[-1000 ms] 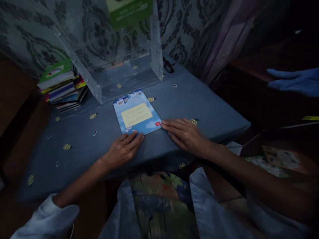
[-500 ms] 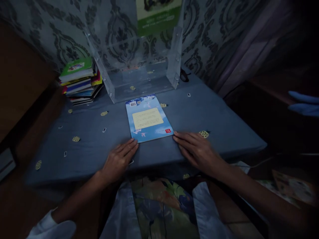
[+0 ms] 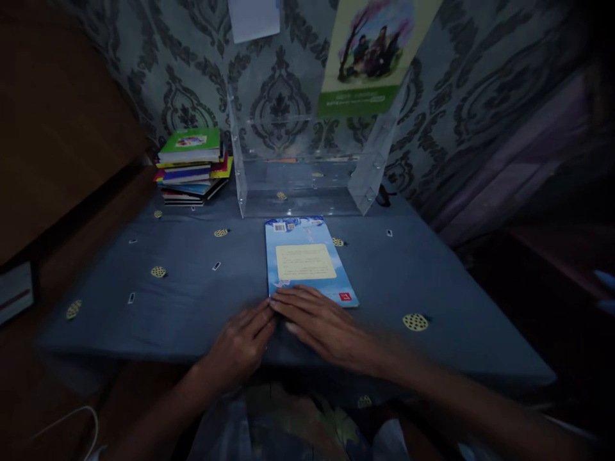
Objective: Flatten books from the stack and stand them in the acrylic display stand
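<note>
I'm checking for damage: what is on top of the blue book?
The right hand lies over the near edge of the blue book; the left hand is at its near left corner. The barcode shows; whatever the hands cover is hidden.

The right hand hides some of the bottom edge of the blue book. I can't tell if the left hand touches it. The book's words are too tiny to read. High beyond the hands, a white paper and a picture cover get cut off. Far right of the hands, only bits of a blue glove show.
</note>
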`<control>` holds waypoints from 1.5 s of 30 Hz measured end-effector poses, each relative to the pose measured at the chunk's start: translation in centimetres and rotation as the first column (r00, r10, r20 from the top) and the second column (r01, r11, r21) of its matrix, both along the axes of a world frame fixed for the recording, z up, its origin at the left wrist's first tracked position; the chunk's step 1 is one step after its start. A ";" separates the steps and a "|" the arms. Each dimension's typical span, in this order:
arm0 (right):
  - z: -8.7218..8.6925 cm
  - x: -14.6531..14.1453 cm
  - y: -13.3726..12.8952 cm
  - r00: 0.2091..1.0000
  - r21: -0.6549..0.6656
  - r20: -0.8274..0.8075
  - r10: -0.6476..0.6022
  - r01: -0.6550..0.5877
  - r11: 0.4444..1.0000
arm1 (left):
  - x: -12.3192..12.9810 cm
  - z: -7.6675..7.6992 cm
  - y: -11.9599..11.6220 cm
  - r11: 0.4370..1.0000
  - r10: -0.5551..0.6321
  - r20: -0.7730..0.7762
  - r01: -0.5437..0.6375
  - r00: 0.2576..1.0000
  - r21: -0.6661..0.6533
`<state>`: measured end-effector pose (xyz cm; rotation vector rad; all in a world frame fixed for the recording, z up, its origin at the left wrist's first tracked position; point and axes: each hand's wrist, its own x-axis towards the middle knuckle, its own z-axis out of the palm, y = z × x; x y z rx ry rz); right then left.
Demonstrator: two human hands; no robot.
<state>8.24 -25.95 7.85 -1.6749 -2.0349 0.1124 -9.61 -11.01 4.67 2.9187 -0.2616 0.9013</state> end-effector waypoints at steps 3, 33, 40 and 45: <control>-0.4 0.7 2.6 0.997 -0.053 -0.039 0.072 -0.074 0.996 | 0.1 0.2 -0.1 1.000 0.004 -0.014 -0.004 1.000 -0.011; -2.8 16.9 12.4 0.993 -0.108 0.074 -0.090 0.098 0.989 | 0.4 0.2 0.2 0.995 0.066 -0.008 -0.066 0.998 -0.070; -3.5 16.4 8.5 0.955 -0.043 0.121 -0.270 0.277 0.960 | 0.6 1.5 0.1 0.997 0.077 -0.162 -0.079 0.984 -0.009; -3.5 14.7 5.8 0.941 -0.059 0.107 -0.320 0.327 0.943 | 0.8 1.1 0.2 0.999 0.030 -0.284 -0.018 0.958 0.047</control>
